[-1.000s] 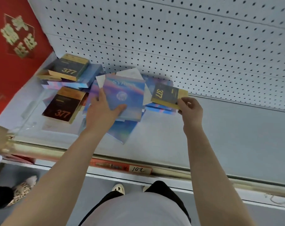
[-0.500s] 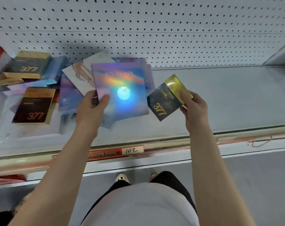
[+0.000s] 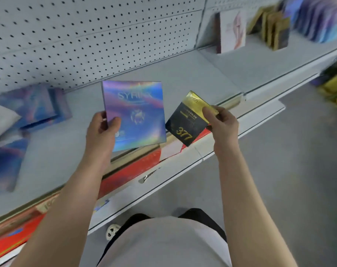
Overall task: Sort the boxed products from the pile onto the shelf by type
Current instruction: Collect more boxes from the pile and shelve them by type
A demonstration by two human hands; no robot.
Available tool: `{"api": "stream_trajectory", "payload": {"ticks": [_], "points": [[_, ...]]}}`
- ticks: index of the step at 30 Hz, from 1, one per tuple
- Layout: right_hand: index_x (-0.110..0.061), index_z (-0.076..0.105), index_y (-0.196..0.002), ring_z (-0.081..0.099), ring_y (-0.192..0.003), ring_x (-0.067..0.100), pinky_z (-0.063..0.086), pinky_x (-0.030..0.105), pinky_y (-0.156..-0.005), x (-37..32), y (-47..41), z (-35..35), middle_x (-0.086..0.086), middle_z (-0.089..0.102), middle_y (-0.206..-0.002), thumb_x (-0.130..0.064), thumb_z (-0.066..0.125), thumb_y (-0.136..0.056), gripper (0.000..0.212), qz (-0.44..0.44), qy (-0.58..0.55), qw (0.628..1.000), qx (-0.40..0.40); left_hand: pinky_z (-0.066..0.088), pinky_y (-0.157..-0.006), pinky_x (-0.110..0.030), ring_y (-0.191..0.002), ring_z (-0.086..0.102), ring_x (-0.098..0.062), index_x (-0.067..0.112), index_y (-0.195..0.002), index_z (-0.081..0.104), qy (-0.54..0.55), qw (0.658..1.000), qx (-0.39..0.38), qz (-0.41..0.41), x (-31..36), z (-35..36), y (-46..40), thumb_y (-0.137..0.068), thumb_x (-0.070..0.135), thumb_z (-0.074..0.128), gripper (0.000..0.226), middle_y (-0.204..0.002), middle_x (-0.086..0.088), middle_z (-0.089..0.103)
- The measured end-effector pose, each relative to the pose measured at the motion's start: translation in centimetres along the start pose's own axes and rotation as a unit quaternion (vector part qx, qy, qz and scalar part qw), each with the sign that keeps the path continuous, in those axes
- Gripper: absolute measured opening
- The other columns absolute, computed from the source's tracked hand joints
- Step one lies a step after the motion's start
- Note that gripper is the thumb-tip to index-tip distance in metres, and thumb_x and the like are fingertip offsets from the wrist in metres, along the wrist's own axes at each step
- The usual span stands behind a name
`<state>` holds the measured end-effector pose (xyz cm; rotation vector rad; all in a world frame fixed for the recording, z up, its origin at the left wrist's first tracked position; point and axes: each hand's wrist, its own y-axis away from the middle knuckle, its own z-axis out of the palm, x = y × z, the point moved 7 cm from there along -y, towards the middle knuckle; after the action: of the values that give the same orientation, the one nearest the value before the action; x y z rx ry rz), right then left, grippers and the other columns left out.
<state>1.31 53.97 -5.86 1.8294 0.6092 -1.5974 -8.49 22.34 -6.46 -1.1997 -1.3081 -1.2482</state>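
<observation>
- Left hand [image 3: 101, 132] is gripping the shiny blue box [image 3: 136, 112] at centre frame, thumb across its front.
- Right hand [image 3: 220, 123] is pinching the black-and-gold box [image 3: 187, 120] just right of it.

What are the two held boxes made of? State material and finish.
Iridescent box in the left hand: likely card with holographic foil, shown by rainbow sheen. Black 377 box in the right hand: likely matte card with shiny gold band and numerals.
</observation>
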Motion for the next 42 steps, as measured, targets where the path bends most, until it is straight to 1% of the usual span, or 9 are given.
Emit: {"api": "stream_trajectory", "payload": {"ticks": [2,6,10,15,22,28,33,36,42], "points": [[-0.013,0.07,-0.105,0.058,-0.073,0.018,0.051,0.03,-0.065,-0.3,-1.9,-5.5,0.014,0.064,-0.086,-0.025,0.076,-0.086,0.024,-0.006,0.006,1.0,0.021,0.047,-0.08,-0.027,-0.084,0.059,-0.012,0.021,-0.104,0.059,0.0,1.0,-0.03,-0.007,0.1,6.1,1.0,-0.093,0.017,0.061,0.012,-0.093,0.004,0.066],[-0.016,0.069,-0.1,0.06,-0.072,0.014,0.05,0.023,-0.061,-0.3,-5.9,-16.6,0.0,0.066,-0.081,-0.02,0.073,-0.088,0.014,-0.011,0.013,0.997,0.073,0.051,-0.09,-0.048,-0.092,0.062,-0.023,0.031,-0.097,0.062,0.009,0.995,-0.092,-0.026,0.0,18.7,2.7,-0.084,0.029,0.064,0.013,-0.101,-0.001,0.069],[-0.017,0.069,-0.102,0.062,-0.075,0.014,0.05,0.021,-0.062,0.1,-9.3,-26.3,0.001,0.068,-0.086,-0.022,0.074,-0.087,0.016,0.008,0.024,0.992,0.125,0.047,-0.083,-0.037,-0.091,0.059,-0.02,0.027,-0.101,0.057,0.006,0.992,-0.129,-0.009,0.5,29.9,4.2,-0.094,0.019,0.057,0.01,-0.097,0.004,0.065],[-0.021,0.07,-0.103,0.061,-0.076,0.014,0.05,0.021,-0.062,0.6,-13.8,-33.3,0.0,0.068,-0.089,-0.026,0.073,-0.088,0.016,0.026,0.026,0.986,0.161,0.048,-0.079,-0.031,-0.089,0.06,-0.016,0.03,-0.093,0.056,-0.017,0.985,-0.17,-0.002,1.2,39.5,4.3,-0.09,0.024,0.057,0.006,-0.096,0.006,0.065],[-0.017,0.069,-0.103,0.066,-0.082,0.016,0.052,0.024,-0.065,-1.6,-25.0,-38.1,0.005,0.071,-0.093,-0.027,0.074,-0.087,0.019,0.008,0.028,0.987,0.156,0.046,-0.072,-0.02,-0.077,0.058,-0.004,0.023,-0.1,0.056,-0.01,0.99,-0.143,0.002,0.9,50.6,-0.7,-0.096,0.014,0.055,0.009,-0.089,0.01,0.062],[-0.017,0.069,-0.101,0.066,-0.084,0.022,0.055,0.033,-0.072,-4.8,-36.1,-40.6,0.012,0.072,-0.097,-0.024,0.075,-0.087,0.017,-0.013,0.049,0.989,0.138,0.049,-0.077,-0.03,-0.081,0.06,-0.013,0.022,-0.101,0.058,0.005,0.989,-0.144,-0.01,2.1,60.3,-6.5,-0.09,0.019,0.058,0.011,-0.089,0.008,0.065],[-0.019,0.069,-0.097,0.063,-0.077,0.017,0.052,0.027,-0.065,-7.2,-44.4,-41.2,0.002,0.069,-0.086,-0.02,0.075,-0.086,0.013,-0.027,0.046,0.993,0.106,0.048,-0.065,-0.015,-0.073,0.057,-0.005,0.021,-0.097,0.055,0.011,0.995,-0.102,-0.007,4.5,65.8,-9.8,-0.096,0.01,0.053,0.011,-0.085,0.01,0.062],[-0.019,0.07,-0.097,0.062,-0.076,0.014,0.051,0.025,-0.065,-7.8,-49.6,-40.9,0.0,0.068,-0.086,-0.021,0.075,-0.086,0.012,-0.035,0.047,0.995,0.077,0.048,-0.071,-0.024,-0.077,0.057,-0.012,0.025,-0.088,0.054,0.006,0.997,-0.073,-0.015,5.0,67.4,-11.7,-0.095,0.01,0.055,0.016,-0.084,0.009,0.061],[-0.019,0.069,-0.101,0.06,-0.073,0.009,0.05,0.025,-0.067,-9.2,-62.0,-38.6,-0.004,0.068,-0.086,-0.022,0.077,-0.083,0.019,-0.077,0.094,0.992,-0.027,0.05,-0.088,-0.047,-0.093,0.062,-0.025,0.03,-0.092,0.058,0.01,0.999,0.009,-0.042,3.4,69.7,-15.3,-0.081,0.031,0.058,0.011,-0.098,0.001,0.066]]}}
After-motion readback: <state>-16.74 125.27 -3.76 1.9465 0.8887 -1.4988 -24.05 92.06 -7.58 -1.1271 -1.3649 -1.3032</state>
